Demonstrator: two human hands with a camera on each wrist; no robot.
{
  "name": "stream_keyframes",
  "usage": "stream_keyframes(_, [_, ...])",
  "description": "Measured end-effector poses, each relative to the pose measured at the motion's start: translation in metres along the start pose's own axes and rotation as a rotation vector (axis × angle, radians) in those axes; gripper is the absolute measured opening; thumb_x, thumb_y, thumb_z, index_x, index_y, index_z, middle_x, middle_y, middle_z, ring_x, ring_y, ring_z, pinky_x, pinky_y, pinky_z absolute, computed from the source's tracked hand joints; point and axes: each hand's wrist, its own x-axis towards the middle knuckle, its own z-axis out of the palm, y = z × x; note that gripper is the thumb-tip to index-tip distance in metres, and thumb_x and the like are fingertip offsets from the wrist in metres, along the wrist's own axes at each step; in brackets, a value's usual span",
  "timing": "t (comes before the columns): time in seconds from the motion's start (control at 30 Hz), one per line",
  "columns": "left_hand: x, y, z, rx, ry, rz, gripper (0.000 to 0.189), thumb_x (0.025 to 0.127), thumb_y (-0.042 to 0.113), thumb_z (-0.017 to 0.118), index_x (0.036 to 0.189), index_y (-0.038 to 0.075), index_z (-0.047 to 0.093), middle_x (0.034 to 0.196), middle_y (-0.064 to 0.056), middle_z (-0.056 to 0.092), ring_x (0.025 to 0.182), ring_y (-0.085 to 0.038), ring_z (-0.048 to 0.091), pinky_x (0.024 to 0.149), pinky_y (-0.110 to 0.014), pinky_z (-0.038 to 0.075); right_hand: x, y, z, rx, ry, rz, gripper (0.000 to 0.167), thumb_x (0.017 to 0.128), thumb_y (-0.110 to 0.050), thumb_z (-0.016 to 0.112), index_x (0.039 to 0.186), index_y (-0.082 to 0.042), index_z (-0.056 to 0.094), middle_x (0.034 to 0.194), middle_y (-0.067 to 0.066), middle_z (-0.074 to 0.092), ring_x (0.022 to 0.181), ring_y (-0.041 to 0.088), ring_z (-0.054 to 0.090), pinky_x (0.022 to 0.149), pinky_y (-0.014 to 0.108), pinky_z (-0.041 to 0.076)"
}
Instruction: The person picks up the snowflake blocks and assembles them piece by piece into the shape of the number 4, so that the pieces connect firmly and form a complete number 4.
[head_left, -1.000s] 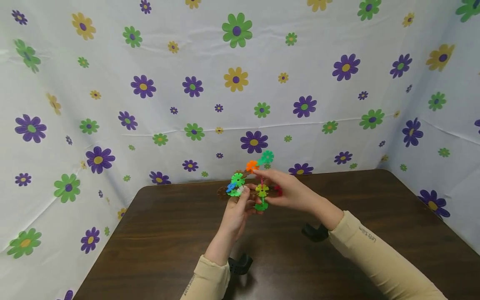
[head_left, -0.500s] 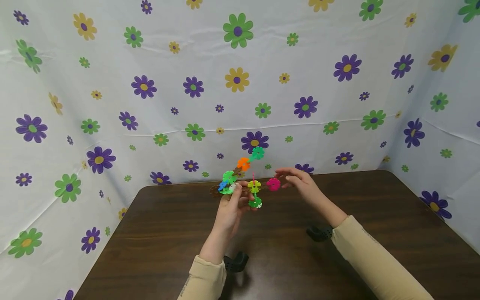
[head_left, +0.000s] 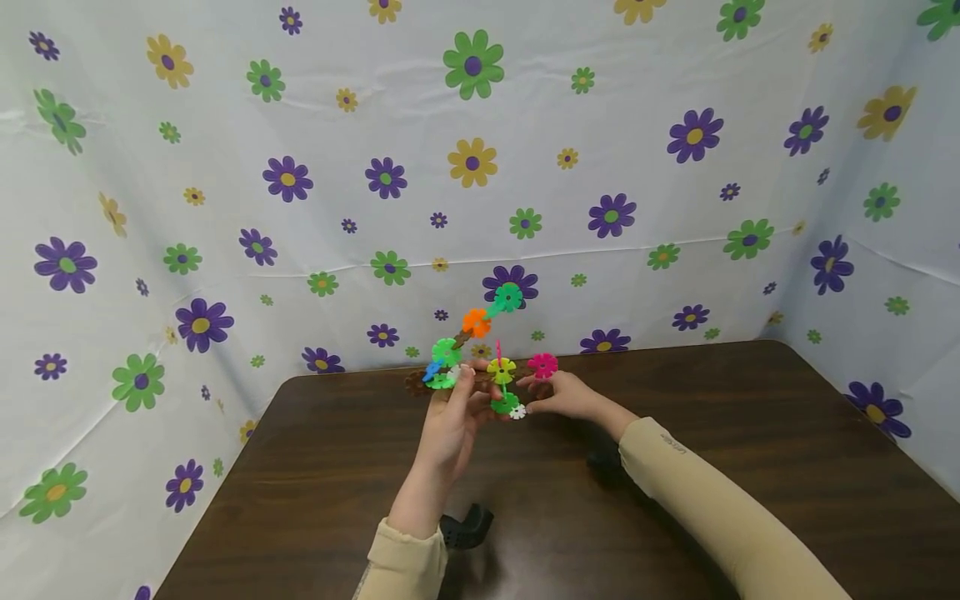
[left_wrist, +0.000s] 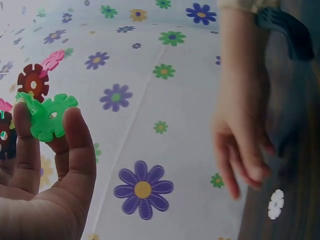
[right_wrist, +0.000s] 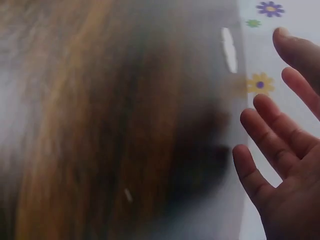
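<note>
My left hand (head_left: 448, 425) grips a branching figure built of interlocking notched plastic discs. It includes an orange disc (head_left: 476, 322), a yellow disc (head_left: 501, 372), a pink disc (head_left: 543, 365), and several green and brown ones. In the left wrist view a green disc (left_wrist: 52, 117) shows at the fingertips. My right hand (head_left: 573, 395) has relaxed, spread fingers and holds nothing in the right wrist view. In the left wrist view it hangs above and beside a loose white disc (left_wrist: 276, 204) on the table. Its fingertips are partly hidden behind the figure in the head view.
The dark wooden table (head_left: 300, 500) lies under both hands. A white cloth with printed flowers (head_left: 330, 167) hangs behind and at the sides. Black wrist mounts, such as the one on the left (head_left: 467, 527), jut below the wrists.
My right hand has let go of the figure, moved off to the right, then dropped lower and back left towards the table. My left hand has shifted slightly left with the figure.
</note>
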Motion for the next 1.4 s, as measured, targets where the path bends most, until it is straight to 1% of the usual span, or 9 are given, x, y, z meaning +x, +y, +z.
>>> stream_keyframes(0.17, [-0.002, 0.006, 0.004, 0.0, -0.041, 0.024, 0.027, 0.102, 0.041, 0.046, 0.11, 0.02, 0.06, 0.087, -0.002, 0.058, 0.081, -0.016, 0.06, 0.076, -0.034, 0.053, 0.007, 0.002, 0.008, -0.078, -0.044, 0.023, 0.048, 0.086, -0.026, 0.074, 0.13, -0.012, 0.061, 0.106, 0.005, 0.065, 0.095, 0.021, 0.061, 0.084, 0.04, 0.052])
stream_keyframes(0.4, [-0.003, 0.012, 0.007, -0.002, -0.067, 0.047, 0.025, 0.103, 0.039, 0.045, 0.111, 0.019, 0.059, 0.087, -0.002, 0.058, 0.081, -0.015, 0.06, 0.076, -0.035, 0.053, 0.014, -0.002, 0.012, -0.209, -0.065, -0.01, 0.047, 0.087, -0.025, 0.074, 0.129, -0.009, 0.062, 0.112, 0.006, 0.065, 0.101, 0.023, 0.061, 0.089, 0.044, 0.049])
stream_keyframes(0.5, [-0.004, 0.013, 0.008, -0.004, -0.073, 0.051, 0.025, 0.103, 0.038, 0.045, 0.111, 0.019, 0.059, 0.088, -0.002, 0.058, 0.081, -0.015, 0.06, 0.076, -0.036, 0.053, 0.015, -0.001, 0.011, -0.221, -0.077, -0.027, 0.04, 0.087, -0.026, 0.073, 0.124, -0.01, 0.066, 0.109, 0.003, 0.065, 0.098, 0.02, 0.059, 0.087, 0.043, 0.049])
stream_keyframes(0.63, [-0.004, 0.014, 0.009, 0.001, -0.067, 0.042, 0.025, 0.103, 0.038, 0.044, 0.111, 0.019, 0.058, 0.087, -0.002, 0.058, 0.081, -0.015, 0.06, 0.076, -0.036, 0.053, 0.017, 0.002, 0.011, -0.227, -0.079, -0.101, 0.033, 0.088, -0.033, 0.072, 0.112, -0.011, 0.071, 0.095, -0.003, 0.064, 0.083, 0.014, 0.056, 0.074, 0.035, 0.048])
stream_keyframes(0.83, [-0.005, 0.014, 0.009, 0.003, -0.051, 0.031, 0.025, 0.103, 0.038, 0.045, 0.111, 0.018, 0.057, 0.087, -0.002, 0.058, 0.08, -0.014, 0.06, 0.077, -0.038, 0.053, 0.018, 0.002, 0.013, -0.221, -0.059, -0.037, 0.028, 0.085, -0.028, 0.076, 0.105, -0.009, 0.069, 0.096, -0.003, 0.065, 0.085, 0.013, 0.057, 0.079, 0.037, 0.048])
stream_keyframes(0.97, [-0.006, 0.014, 0.008, -0.002, -0.055, 0.036, 0.025, 0.103, 0.038, 0.045, 0.11, 0.018, 0.058, 0.087, -0.002, 0.057, 0.08, -0.015, 0.059, 0.076, -0.037, 0.053, 0.017, -0.003, 0.012, -0.142, -0.077, 0.043, 0.021, 0.085, -0.017, 0.075, 0.101, -0.009, 0.064, 0.089, 0.0, 0.063, 0.079, 0.014, 0.055, 0.075, 0.035, 0.047])
stream_keyframes(1.13, [-0.006, 0.013, 0.007, -0.008, -0.064, 0.045, 0.024, 0.103, 0.038, 0.044, 0.109, 0.018, 0.058, 0.087, -0.003, 0.056, 0.08, -0.015, 0.059, 0.074, -0.033, 0.054, 0.014, -0.009, -0.002, 0.122, -0.127, 0.12, 0.012, 0.09, -0.011, 0.069, 0.095, -0.002, 0.063, 0.078, 0.004, 0.06, 0.067, 0.016, 0.053, 0.064, 0.033, 0.049])
stream_keyframes(1.27, [-0.005, 0.011, 0.007, -0.006, -0.066, 0.044, 0.023, 0.104, 0.036, 0.043, 0.109, 0.019, 0.058, 0.087, -0.003, 0.056, 0.081, -0.015, 0.059, 0.074, -0.034, 0.054, 0.006, -0.023, -0.028, 0.194, -0.081, 0.136, 0.018, 0.09, -0.018, 0.068, 0.097, -0.002, 0.064, 0.08, 0.005, 0.062, 0.067, 0.018, 0.054, 0.067, 0.038, 0.051])
stream_keyframes(1.4, [-0.006, 0.011, 0.008, -0.003, -0.055, 0.04, 0.024, 0.103, 0.037, 0.045, 0.109, 0.018, 0.059, 0.087, -0.003, 0.057, 0.08, -0.015, 0.059, 0.073, -0.034, 0.054, -0.004, -0.057, -0.061, 0.288, -0.03, 0.105, 0.02, 0.093, -0.016, 0.064, 0.103, 0.0, 0.06, 0.089, 0.009, 0.061, 0.078, 0.021, 0.055, 0.072, 0.037, 0.051])
